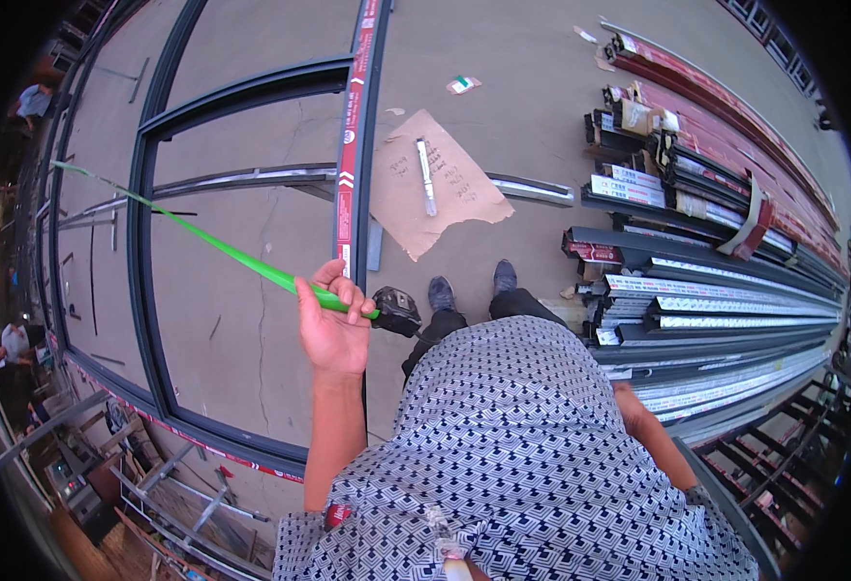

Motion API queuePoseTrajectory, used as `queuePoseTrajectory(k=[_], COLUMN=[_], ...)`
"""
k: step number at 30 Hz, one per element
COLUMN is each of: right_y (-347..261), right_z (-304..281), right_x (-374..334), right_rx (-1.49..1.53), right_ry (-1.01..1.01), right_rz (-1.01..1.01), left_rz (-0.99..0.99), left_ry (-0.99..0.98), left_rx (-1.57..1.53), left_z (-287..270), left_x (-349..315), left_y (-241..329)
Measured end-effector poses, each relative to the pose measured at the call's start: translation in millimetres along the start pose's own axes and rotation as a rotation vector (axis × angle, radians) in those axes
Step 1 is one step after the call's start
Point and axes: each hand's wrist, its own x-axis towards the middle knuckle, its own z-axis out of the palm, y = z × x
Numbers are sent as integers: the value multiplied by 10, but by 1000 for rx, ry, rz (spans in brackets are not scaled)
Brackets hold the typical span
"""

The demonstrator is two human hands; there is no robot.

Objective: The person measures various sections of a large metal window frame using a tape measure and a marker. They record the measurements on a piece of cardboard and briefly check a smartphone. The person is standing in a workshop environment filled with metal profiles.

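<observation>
My left hand is closed round the bright green blade of a tape measure. The blade runs up to the left, across a dark metal frame, and its far end is near the frame's outer left bar. Just right of my fingers is the black tape case. Low at my right side is my right hand, beside the stacked metal profiles; its fingers are mostly hidden, so whether it holds anything cannot be told.
A piece of cardboard with handwriting lies on the floor, with a white marker-like stick on it. Long metal profiles, some in red and white film, are stacked on the right. Clutter and metal bars fill the lower left.
</observation>
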Motion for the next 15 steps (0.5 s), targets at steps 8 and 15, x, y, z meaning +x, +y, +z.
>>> queuePoseTrajectory(k=[8,15], right_y=[-2457,-2888], right_z=[1292,2520], right_x=[-608,-852], right_rx=[-447,-845], right_ry=[227,-150], right_rz=[-1118,-1434], left_rz=[-31,-60], left_ry=[-12,-79], left_rx=[-86,-240], left_z=[65,284], left_x=[-4,14], left_y=[-83,-119])
